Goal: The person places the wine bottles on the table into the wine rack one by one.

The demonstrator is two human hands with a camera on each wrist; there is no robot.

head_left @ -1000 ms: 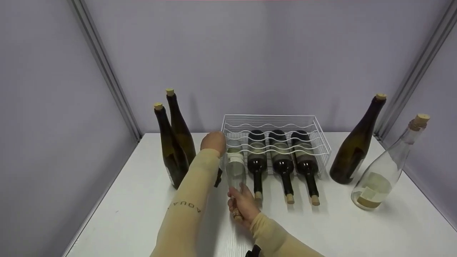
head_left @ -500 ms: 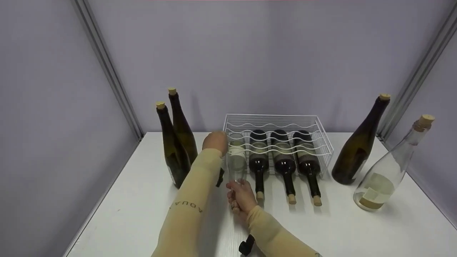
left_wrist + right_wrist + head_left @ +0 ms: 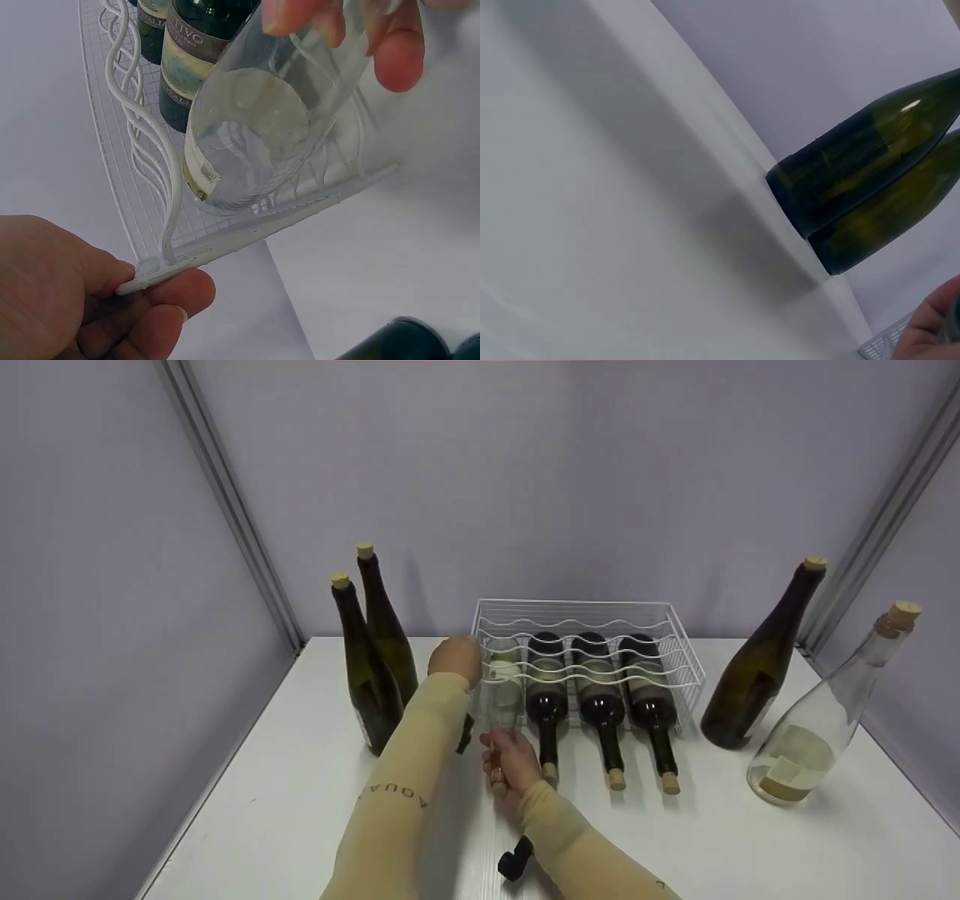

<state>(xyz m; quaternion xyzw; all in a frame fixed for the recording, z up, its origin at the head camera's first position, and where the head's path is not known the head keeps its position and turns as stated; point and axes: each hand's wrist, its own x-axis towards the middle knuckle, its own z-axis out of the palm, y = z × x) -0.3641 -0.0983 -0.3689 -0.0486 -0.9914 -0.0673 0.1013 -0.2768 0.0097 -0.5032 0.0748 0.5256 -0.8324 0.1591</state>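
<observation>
My left hand (image 3: 454,654) holds the left side of the white wire wine rack (image 3: 574,601). In the left wrist view, that hand (image 3: 45,292) pinches a corner of the rack between thumb and fingers. A clear glass wine bottle (image 3: 247,142) lies in the leftmost slot, base inward, pale label partly visible. My right hand (image 3: 514,761) grips its neck, and the corked end pokes out toward me. Beside it, dark wine bottles (image 3: 547,705), (image 3: 601,706), (image 3: 651,709) fill the other slots, necks pointing my way.
Two dark green corked bottles (image 3: 367,690), (image 3: 391,641) stand left of the rack. To its right are an upright dark bottle (image 3: 754,675) and a clear corked bottle (image 3: 814,720). The white table (image 3: 285,810) meets grey walls (image 3: 525,487) behind and at the sides.
My right hand has moved away from me, sliding the clear wine bottle deeper into the rack. The left hand keeps its hold on the rack's side. The head view has shifted slightly.
</observation>
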